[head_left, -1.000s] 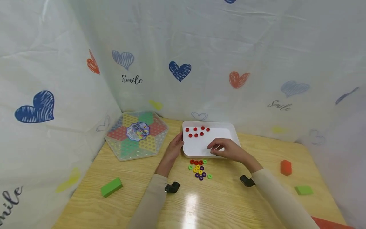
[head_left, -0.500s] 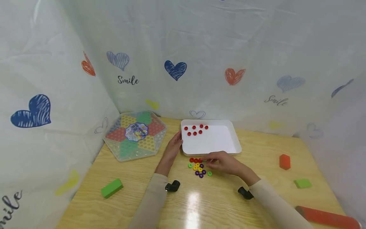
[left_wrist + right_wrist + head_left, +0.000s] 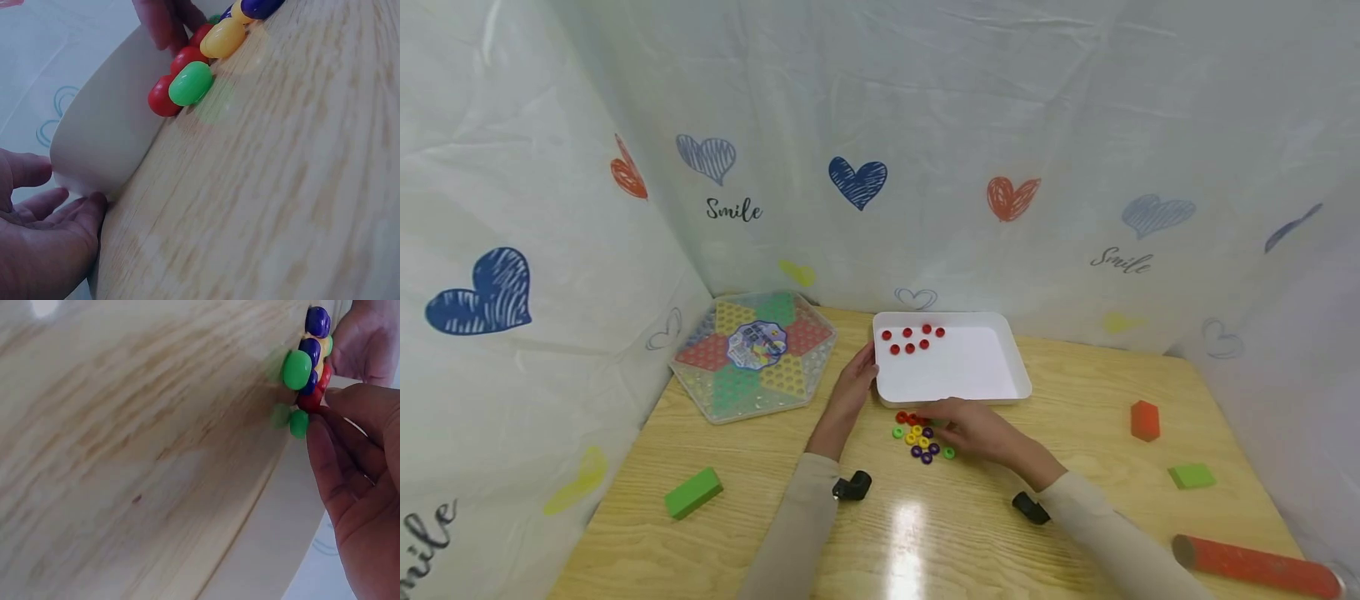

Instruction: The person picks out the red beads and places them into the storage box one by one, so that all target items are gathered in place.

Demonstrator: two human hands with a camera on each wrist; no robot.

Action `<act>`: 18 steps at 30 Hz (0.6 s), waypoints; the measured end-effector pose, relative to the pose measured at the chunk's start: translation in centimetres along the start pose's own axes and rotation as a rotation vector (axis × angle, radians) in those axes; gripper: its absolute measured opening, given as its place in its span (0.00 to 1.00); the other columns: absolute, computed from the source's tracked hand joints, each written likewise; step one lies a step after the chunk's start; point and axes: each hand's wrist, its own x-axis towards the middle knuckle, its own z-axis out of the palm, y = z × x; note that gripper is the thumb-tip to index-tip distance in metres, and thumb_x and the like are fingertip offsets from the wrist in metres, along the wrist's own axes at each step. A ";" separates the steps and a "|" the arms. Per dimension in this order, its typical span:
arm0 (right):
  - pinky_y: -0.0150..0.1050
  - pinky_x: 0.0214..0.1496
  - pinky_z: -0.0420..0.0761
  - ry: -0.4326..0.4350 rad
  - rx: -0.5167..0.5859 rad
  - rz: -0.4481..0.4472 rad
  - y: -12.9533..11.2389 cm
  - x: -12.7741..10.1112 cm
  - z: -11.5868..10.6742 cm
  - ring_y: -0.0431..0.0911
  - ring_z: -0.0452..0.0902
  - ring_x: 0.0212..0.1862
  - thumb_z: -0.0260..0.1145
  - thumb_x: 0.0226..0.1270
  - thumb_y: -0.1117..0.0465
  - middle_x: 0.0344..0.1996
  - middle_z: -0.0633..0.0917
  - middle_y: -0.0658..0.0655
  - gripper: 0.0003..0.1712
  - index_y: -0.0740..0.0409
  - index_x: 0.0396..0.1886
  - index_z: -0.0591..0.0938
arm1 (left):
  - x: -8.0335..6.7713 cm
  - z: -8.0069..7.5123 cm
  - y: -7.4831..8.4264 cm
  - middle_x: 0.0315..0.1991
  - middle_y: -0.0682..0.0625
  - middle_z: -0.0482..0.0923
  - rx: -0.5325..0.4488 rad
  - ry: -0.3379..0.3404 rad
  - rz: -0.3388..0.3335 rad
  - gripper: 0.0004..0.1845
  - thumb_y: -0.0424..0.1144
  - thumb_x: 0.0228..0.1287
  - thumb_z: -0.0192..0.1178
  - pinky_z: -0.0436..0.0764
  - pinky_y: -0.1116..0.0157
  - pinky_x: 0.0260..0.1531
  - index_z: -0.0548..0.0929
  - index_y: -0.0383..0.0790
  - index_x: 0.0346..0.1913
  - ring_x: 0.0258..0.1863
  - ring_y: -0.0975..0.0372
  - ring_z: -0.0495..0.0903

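My left hand [image 3: 852, 389] holds the left side of a shallow white tray [image 3: 955, 386]. In the left wrist view, its fingertips [image 3: 37, 170] touch the tray's corner. Several red beads [image 3: 910, 348] lie inside, toward the back left. In front of the tray is a small cluster of red, yellow [image 3: 917, 430], purple [image 3: 927, 458] and green beads [image 3: 949, 453]. My right hand [image 3: 981, 429] reaches into this cluster from the right. In the right wrist view, its thumb and finger pinch a red bead [image 3: 310, 400], partly covered by the fingertips. A green bead [image 3: 299, 424] sits close beside them.
A hexagonal game board [image 3: 756, 354] in clear plastic lies left of the tray. A green block [image 3: 693, 492] is nearer on the left. To the right are a red block [image 3: 1145, 421], a green block [image 3: 1192, 476] and a red cylinder [image 3: 1258, 567]. Printed sheeting walls the table's back.
My right hand has moved from above the tray down to the beads in front of it and now pinches a red bead. The left hand stays at the tray. The view has shifted slightly.
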 end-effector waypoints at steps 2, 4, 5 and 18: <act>0.36 0.49 0.82 0.000 -0.024 0.000 -0.1 0.1 0.1 0.40 0.79 0.51 0.63 0.67 0.64 0.52 0.84 0.50 0.19 0.53 0.57 0.81 | -0.1 0.0 0.0 0.75 0.43 0.53 0.001 0.002 0.001 0.28 0.32 0.75 0.42 0.55 0.55 0.72 0.55 0.40 0.75 0.74 0.54 0.53; 0.38 0.52 0.81 0.001 -0.044 -0.003 -0.2 0.3 0.2 0.40 0.79 0.51 0.64 0.67 0.64 0.50 0.84 0.48 0.17 0.53 0.55 0.82 | -0.1 0.0 0.0 0.75 0.44 0.54 0.003 0.002 0.004 0.28 0.32 0.75 0.43 0.56 0.55 0.72 0.56 0.41 0.75 0.74 0.55 0.53; 0.38 0.52 0.81 0.000 -0.049 -0.001 -0.3 0.4 0.2 0.40 0.79 0.51 0.64 0.66 0.64 0.49 0.84 0.48 0.16 0.53 0.54 0.83 | -0.1 0.0 0.0 0.75 0.44 0.54 0.005 0.000 0.007 0.28 0.32 0.75 0.43 0.56 0.55 0.72 0.56 0.41 0.75 0.74 0.55 0.53; 0.32 0.46 0.80 -0.026 0.005 0.031 -0.4 0.5 0.7 0.32 0.75 0.40 0.64 0.68 0.58 0.40 0.82 0.40 0.10 0.46 0.47 0.84 | 0.0 -0.1 -0.1 0.75 0.46 0.56 0.020 0.010 -0.010 0.28 0.33 0.75 0.43 0.57 0.56 0.72 0.57 0.44 0.75 0.74 0.56 0.55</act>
